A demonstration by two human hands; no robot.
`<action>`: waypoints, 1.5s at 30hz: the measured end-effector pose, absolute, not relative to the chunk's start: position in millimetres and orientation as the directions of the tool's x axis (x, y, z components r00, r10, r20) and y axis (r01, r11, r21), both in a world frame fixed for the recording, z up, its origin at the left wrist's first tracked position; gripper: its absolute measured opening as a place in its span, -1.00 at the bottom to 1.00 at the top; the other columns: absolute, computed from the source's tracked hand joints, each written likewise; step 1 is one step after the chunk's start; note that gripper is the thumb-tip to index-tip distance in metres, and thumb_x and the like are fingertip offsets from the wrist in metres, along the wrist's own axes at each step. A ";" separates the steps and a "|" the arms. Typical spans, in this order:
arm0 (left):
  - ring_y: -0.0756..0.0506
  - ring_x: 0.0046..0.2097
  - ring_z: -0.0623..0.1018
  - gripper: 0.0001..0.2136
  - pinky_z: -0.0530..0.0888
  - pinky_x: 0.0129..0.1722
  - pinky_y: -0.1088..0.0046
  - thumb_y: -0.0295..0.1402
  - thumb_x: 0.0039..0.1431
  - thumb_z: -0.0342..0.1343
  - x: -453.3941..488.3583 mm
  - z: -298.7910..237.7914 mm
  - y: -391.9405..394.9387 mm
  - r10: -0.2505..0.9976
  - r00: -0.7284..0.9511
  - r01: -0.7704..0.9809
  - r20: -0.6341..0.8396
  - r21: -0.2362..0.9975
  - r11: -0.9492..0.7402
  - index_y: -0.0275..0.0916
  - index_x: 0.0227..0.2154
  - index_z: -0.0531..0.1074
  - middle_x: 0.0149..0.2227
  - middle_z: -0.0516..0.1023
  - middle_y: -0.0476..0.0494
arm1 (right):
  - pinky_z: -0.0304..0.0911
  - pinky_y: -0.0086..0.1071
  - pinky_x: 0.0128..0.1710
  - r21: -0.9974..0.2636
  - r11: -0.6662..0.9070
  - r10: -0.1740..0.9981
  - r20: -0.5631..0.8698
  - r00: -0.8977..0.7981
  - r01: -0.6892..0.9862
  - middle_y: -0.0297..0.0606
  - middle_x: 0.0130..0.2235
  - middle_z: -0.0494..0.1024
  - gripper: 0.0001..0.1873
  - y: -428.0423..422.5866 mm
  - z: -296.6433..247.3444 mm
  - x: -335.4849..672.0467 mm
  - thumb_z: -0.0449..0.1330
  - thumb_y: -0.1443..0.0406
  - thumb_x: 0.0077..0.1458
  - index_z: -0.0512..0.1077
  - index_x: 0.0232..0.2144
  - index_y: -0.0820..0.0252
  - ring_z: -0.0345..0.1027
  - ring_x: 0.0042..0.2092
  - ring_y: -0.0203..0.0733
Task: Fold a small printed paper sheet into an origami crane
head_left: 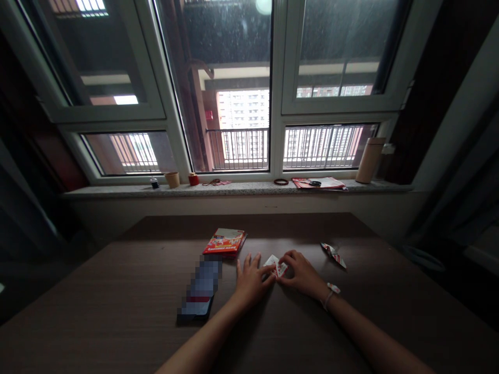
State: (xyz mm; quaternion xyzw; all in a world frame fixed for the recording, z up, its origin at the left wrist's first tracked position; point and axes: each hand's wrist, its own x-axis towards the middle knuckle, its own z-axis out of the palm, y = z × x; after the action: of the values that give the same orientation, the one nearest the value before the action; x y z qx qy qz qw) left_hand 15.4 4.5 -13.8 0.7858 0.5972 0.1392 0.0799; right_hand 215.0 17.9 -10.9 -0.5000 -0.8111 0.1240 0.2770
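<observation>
A small folded piece of red-and-white patterned paper [276, 266] lies on the dark wooden table [117, 311]. My left hand [250, 280] rests flat beside it, fingers spread, thumb touching the paper's left edge. My right hand [300, 272] has its fingers curled and pinched on the paper's right side. A bracelet sits on my right wrist.
A red packet of paper [225, 242] lies beyond my left hand. A phone [200, 290] lies to the left. A folded paper crane [333, 254] sits to the right. The windowsill holds small cups [172, 179], scissors on red sheets [317, 183] and a tall cylinder [370, 160].
</observation>
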 end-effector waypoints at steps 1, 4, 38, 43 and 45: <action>-0.34 0.34 0.01 -0.65 -0.12 0.22 -0.20 0.04 0.19 -0.05 15.5 -13.7 4.5 0.962 0.246 0.918 0.119 0.290 -0.271 0.32 0.03 0.36 0.32 0.12 0.00 | 0.20 -0.26 0.00 -0.476 0.471 0.879 0.325 -0.350 0.742 -0.24 -0.11 0.37 -0.60 17.4 -10.5 215.0 0.30 0.06 -0.09 0.44 -0.17 0.04 0.26 -0.04 -0.11; -0.33 0.34 0.02 -0.65 -0.11 0.22 -0.21 0.03 0.19 -0.05 15.5 -13.2 3.9 0.962 0.244 0.919 0.126 0.288 -0.270 0.31 0.03 0.35 0.31 0.12 -0.01 | 0.19 -0.24 0.02 -0.472 0.473 0.878 0.320 -0.356 0.744 -0.23 -0.10 0.37 -0.58 16.5 -9.3 215.6 0.29 0.06 -0.09 0.43 -0.16 0.04 0.25 -0.03 -0.10; -0.25 0.32 0.07 -0.69 -0.13 0.24 -0.12 -0.05 0.13 0.06 17.8 -4.2 -0.4 0.966 0.223 0.908 0.128 0.334 -0.254 0.20 -0.06 0.45 0.26 0.20 -0.04 | 0.14 -0.29 -0.04 -0.568 0.466 0.881 0.369 -0.296 0.679 -0.30 -0.32 0.47 -0.93 23.0 -10.6 215.3 0.16 0.31 0.06 0.44 -0.44 0.14 0.32 -0.19 -0.17; -0.27 0.31 0.07 -0.69 -0.13 0.24 -0.13 -0.06 0.12 0.07 18.6 -4.4 0.0 0.968 0.218 0.907 0.127 0.340 -0.249 0.19 -0.07 0.46 0.26 0.21 -0.03 | 0.15 -0.31 -0.06 -0.561 0.451 0.889 0.356 -0.290 0.694 -0.30 -0.31 0.46 -0.94 23.5 -12.1 215.3 0.16 0.31 0.06 0.43 -0.43 0.14 0.31 -0.18 -0.17; -0.27 0.31 0.07 -0.69 -0.14 0.24 -0.13 -0.06 0.11 0.07 18.3 -5.0 0.0 0.968 0.218 0.905 0.128 0.344 -0.249 0.19 -0.07 0.46 0.26 0.21 -0.04 | 0.14 -0.31 -0.06 -0.561 0.453 0.888 0.355 -0.293 0.693 -0.31 -0.30 0.45 -0.94 23.7 -12.2 216.0 0.16 0.30 0.06 0.42 -0.43 0.14 0.30 -0.17 -0.17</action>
State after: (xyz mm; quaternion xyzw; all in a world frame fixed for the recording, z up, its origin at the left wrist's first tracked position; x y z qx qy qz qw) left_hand 18.3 0.0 -5.0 0.7741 0.6049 0.1591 0.0976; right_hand 216.0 23.7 -12.2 -0.5007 -0.7895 0.1516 0.3210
